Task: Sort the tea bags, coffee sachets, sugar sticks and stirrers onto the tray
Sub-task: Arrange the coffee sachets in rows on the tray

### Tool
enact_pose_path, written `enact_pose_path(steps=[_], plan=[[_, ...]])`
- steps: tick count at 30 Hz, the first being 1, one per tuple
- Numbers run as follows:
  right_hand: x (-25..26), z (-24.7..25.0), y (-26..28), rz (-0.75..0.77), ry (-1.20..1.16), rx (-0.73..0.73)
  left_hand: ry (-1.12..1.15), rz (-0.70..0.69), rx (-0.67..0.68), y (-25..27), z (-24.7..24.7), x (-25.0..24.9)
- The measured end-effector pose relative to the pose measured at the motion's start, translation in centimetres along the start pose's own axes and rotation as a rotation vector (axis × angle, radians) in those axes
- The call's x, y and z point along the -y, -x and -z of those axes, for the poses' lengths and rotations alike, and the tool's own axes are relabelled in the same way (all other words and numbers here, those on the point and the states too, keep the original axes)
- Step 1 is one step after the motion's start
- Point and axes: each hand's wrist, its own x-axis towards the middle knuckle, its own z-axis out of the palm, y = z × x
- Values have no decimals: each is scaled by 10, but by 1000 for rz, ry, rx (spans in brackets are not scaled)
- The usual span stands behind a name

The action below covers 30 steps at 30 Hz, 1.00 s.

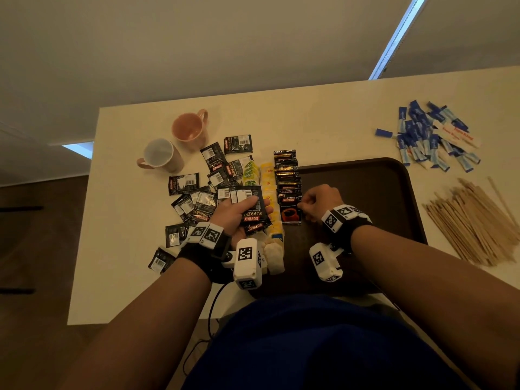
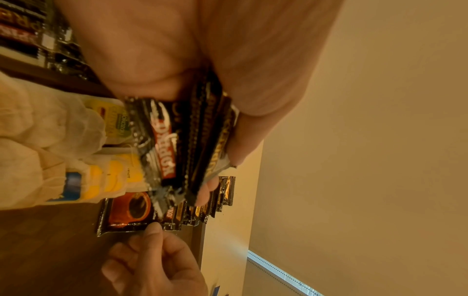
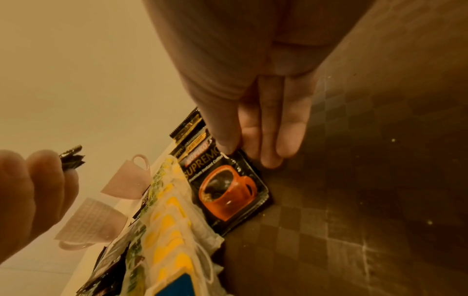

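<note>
At the left edge of the dark brown tray [image 1: 365, 198], a row of coffee sachets [image 1: 287, 175] is laid overlapping, running toward 12 o'clock. The nearest sachet [image 3: 228, 192], with an orange cup printed on it, is pinched at its top corner by the right hand [image 1: 320, 201], between thumb and forefinger. A small stack of coffee sachets [image 1: 250, 206] is gripped by the left hand [image 1: 236, 218], held above the tea bags [image 1: 270, 192], which are lined just beside the row at 9 o'clock. More loose sachets [image 1: 197, 201] are scattered on the table [image 1: 126, 249] further to 9 o'clock. Two mugs [image 1: 174, 144] are seen at 11 o'clock. Sugar sticks [image 1: 430, 136] are piled at 2 o'clock and wooden stirrers [image 1: 472, 220] at 3 o'clock, both off the tray.
</note>
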Motion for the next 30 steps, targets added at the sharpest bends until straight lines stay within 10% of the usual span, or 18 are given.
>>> enact_pose_path(steps=[11,20,30], plan=[[-4,16,10,28,111,-65,-125,-78,-62,1,2,0],[50,23,41,840,246,-198,-207,-120,-23,-2,-3,4],[50,14,42,983,327,-329,13,62,35,7,-5,-2]])
